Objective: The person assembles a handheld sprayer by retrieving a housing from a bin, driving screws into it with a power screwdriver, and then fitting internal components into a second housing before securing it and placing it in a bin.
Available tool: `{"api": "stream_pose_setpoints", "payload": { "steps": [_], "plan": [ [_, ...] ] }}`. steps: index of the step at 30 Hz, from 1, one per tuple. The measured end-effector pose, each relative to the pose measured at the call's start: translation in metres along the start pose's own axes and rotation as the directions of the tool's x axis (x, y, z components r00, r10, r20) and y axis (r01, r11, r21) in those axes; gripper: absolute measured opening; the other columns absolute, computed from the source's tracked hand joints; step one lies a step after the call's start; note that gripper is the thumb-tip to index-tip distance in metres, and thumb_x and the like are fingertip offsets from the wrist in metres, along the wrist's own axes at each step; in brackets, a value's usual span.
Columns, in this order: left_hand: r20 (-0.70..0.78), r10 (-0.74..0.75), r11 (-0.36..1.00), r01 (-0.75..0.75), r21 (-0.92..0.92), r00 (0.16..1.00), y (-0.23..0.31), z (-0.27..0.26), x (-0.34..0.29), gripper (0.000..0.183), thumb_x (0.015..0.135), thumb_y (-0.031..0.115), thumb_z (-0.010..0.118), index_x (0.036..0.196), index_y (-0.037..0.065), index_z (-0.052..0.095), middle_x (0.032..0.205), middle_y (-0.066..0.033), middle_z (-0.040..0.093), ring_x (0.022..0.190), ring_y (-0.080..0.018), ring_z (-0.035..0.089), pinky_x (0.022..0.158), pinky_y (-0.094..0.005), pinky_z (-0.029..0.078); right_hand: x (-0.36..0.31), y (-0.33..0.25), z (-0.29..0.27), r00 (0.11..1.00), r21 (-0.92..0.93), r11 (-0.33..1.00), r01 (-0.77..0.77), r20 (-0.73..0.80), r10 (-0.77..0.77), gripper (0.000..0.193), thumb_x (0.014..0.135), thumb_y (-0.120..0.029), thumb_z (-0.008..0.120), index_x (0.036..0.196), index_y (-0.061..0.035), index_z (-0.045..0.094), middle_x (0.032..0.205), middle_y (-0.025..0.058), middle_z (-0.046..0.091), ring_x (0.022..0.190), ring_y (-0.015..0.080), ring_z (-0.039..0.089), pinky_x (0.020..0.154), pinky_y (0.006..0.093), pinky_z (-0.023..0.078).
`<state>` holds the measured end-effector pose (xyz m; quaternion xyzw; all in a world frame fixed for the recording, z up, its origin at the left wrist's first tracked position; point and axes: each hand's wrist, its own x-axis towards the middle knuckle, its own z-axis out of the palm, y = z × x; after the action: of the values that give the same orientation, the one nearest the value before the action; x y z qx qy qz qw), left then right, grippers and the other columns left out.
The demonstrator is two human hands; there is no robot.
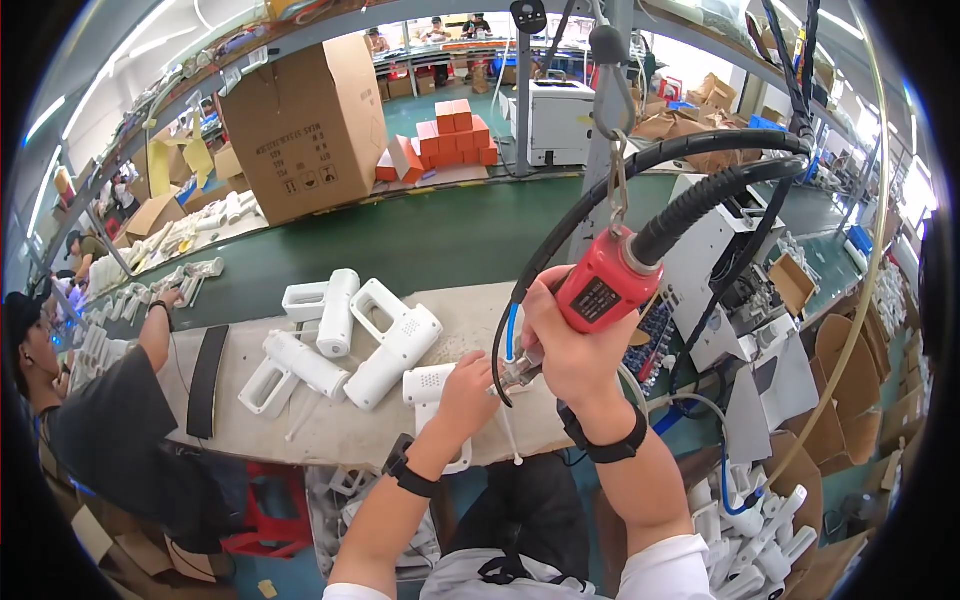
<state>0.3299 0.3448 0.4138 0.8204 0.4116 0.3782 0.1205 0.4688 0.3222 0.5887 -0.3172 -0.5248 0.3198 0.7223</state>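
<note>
Head — red tool within right fingers

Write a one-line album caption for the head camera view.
At a workbench, one person's right hand grips a red power tool while the left hand holds a white housing.

1. From my end I see a big brown cardboard box at the far side of the green conveyor belt.
2. Just right of it I make out stacked orange boxes, then a white boxy machine behind a metal post.
3. On my left, a co-worker in a dark shirt stretches an arm toward the belt.
4. I spot a red stool near that person, below a black strip.
5. Far right, I get open brown cartons.
</note>
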Motion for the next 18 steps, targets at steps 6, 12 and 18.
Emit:
{"api": "stream_pose_setpoints", "payload": {
  "steps": [6,12,18],
  "plan": [
    [0.033,0.04,0.991,-0.044,0.127,0.999,0.007,-0.009,0.038,0.051,0.064,0.03,0.081,0.102,0.002,0.063,0.096,-0.0115,0.065,0.095,-0.0314,0.061,0.086,-0.0392,0.047,0.012,0.038,-0.016,0.993,-0.136,0.985,0.109,-0.022,-0.113,0.012,0.085,-0.007,0.068,0.086,0.0029,0.061,0.06,0.0032,0.059,0.047,0.0089,0.056,0.044,0.0213,0.043],
    [0.515,-0.452,0.882,0.279,0.379,0.728,0.003,0.002,0.045,0.081,0.062,0.066,0.072,0.109,0.002,0.061,0.106,-0.012,0.064,0.101,-0.0285,0.062,0.087,-0.0405,0.046,0.017,0.07,-0.015,0.997,-0.107,0.993,0.053,-0.047,-0.058,0.012,0.084,-0.008,0.069,0.084,0.0023,0.063,0.061,0.0024,0.06,0.047,0.0083,0.056,0.044,0.0211,0.043],
    [0.518,-0.45,0.847,0.166,0.504,0.727,-0.002,0.013,0.044,0.069,0.072,0.06,0.067,0.111,0.004,0.062,0.105,-0.0096,0.063,0.101,-0.0263,0.061,0.087,-0.0398,0.046,0.021,0.086,-0.013,0.998,-0.123,0.992,0.019,-0.061,-0.027,0.013,0.084,-0.008,0.069,0.082,0.0021,0.061,0.06,0.0017,0.059,0.046,0.0079,0.055,0.044,0.0214,0.042]
  ]
}}
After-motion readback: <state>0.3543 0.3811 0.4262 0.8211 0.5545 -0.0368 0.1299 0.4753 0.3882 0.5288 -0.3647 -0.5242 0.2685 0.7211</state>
